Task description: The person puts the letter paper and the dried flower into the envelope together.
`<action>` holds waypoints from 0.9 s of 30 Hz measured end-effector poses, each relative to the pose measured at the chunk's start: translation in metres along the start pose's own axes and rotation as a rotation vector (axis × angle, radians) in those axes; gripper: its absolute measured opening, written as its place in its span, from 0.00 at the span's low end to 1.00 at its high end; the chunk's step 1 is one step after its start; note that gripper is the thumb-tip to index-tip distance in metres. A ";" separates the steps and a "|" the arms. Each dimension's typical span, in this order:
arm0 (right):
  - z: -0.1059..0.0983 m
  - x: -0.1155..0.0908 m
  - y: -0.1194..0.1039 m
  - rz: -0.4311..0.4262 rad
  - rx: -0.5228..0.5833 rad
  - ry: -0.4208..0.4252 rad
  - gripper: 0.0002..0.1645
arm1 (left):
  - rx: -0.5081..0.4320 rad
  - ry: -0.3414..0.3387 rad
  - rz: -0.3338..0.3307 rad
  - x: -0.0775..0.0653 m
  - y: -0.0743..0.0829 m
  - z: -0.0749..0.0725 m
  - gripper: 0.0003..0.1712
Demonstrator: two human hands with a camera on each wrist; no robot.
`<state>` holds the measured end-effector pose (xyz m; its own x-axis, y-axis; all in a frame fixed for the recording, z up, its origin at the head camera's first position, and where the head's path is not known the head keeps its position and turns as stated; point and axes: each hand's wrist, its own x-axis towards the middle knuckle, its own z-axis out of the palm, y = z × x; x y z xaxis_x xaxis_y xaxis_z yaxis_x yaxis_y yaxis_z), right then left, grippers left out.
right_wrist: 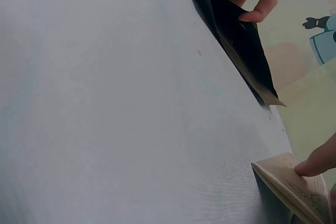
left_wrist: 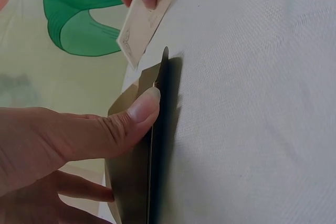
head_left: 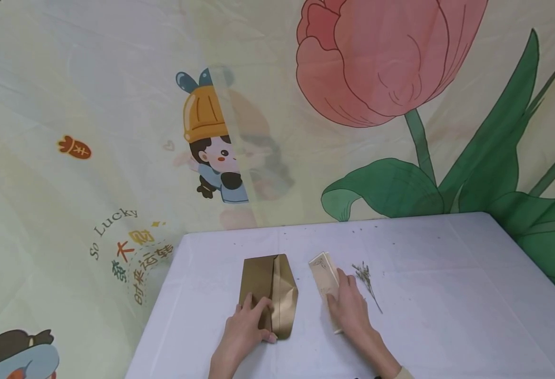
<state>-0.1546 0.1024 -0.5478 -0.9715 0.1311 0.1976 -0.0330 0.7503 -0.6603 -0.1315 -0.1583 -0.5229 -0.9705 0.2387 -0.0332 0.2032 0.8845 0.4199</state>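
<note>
On the white-covered table, a gold envelope (head_left: 257,276) lies with its flap to the right. My left hand (head_left: 245,327) grips its near part, the thumb at the near edge and the fingers over the body. In the right wrist view the envelope (right_wrist: 241,40) gapes at its mouth, dark inside. A folded cream card (head_left: 323,272) with printed line work is in my right hand (head_left: 352,310), to the right of the envelope and apart from it. Seen from the left wrist, fingers lie across the card (left_wrist: 144,24); its lower end is partly hidden in the head view.
A dried flower sprig (head_left: 365,276) lies right of my right hand. Small dark crumbs (head_left: 353,230) dot the far part of the tablecloth (head_left: 448,316). Behind the table hangs a printed cloth (head_left: 268,42) with a large tulip and cartoon figures.
</note>
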 end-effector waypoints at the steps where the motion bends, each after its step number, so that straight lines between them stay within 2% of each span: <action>1: -0.001 0.000 0.000 0.008 0.003 -0.002 0.42 | 0.000 0.000 -0.002 0.000 0.000 0.000 0.37; 7: -0.004 0.003 0.001 0.037 0.037 -0.018 0.38 | -0.001 -0.004 -0.005 0.000 0.001 0.000 0.37; 12: -0.005 0.004 0.001 0.066 0.109 -0.042 0.36 | -0.001 -0.004 -0.004 0.000 0.002 0.000 0.37; 19: -0.007 0.006 -0.001 0.139 0.234 -0.113 0.36 | -0.013 -0.020 -0.020 0.000 0.002 -0.001 0.37; 27: -0.008 0.006 -0.001 0.190 0.334 -0.148 0.36 | -0.025 -0.028 -0.033 0.001 0.003 -0.001 0.36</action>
<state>-0.1590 0.1078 -0.5399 -0.9901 0.1346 -0.0410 0.0999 0.4667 -0.8788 -0.1317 -0.1560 -0.5203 -0.9726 0.2207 -0.0730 0.1671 0.8821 0.4405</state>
